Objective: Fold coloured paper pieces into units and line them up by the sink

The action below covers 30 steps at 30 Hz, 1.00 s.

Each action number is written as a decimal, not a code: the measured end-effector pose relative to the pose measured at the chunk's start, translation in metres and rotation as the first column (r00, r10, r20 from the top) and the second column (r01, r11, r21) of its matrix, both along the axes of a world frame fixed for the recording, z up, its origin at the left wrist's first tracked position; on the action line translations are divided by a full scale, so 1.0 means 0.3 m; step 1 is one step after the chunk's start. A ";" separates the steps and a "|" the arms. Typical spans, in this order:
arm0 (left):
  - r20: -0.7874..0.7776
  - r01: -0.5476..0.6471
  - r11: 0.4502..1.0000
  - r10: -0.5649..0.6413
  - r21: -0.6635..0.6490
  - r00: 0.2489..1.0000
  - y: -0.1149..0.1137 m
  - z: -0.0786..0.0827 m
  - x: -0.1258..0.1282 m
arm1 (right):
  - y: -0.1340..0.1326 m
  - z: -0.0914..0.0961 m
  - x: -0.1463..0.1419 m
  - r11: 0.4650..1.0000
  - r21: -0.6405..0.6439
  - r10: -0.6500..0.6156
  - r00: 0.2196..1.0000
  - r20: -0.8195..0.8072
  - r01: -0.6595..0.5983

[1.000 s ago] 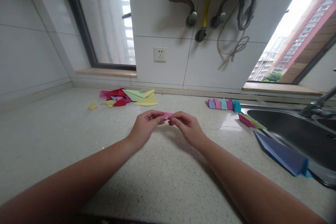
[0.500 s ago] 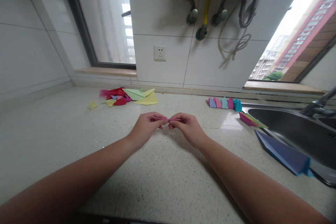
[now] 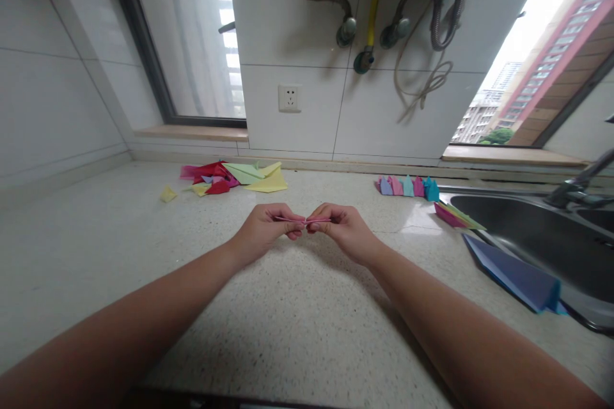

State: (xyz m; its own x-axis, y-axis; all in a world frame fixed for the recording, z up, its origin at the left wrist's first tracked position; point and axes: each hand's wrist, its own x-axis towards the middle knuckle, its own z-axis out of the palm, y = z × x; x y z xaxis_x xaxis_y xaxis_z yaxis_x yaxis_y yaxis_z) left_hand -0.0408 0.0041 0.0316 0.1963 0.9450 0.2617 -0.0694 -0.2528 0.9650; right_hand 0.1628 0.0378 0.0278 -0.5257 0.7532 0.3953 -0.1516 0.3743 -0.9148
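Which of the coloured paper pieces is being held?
The pink folded paper, pinched between left hand and right hand; the others lie on the countertop.

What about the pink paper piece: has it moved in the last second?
Yes, slightly: the pink paper piece sits a little lower against the wall socket, now edge-on between left hand and right hand.

Pink folded paper (image 3: 303, 220) mostly hidden in your left hand (image 3: 263, 231), right hand (image 3: 346, 231); sink (image 3: 527, 243), faucet (image 3: 573, 190) cut at right edge.
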 end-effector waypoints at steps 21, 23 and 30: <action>-0.398 -0.084 0.881 0.293 0.465 0.869 -0.009 0.001 0.006 | -0.016 -0.012 -0.008 0.888 0.391 -0.290 0.955 0.064 0.244; -0.372 -0.105 0.883 0.297 0.457 0.879 -0.013 -0.005 0.012 | -0.022 -0.016 -0.012 0.901 0.356 -0.283 0.958 0.048 0.248; -0.313 -0.204 0.915 0.318 0.348 0.895 -0.022 -0.014 0.023 | -0.031 -0.012 -0.014 0.894 0.358 -0.327 0.939 0.108 0.271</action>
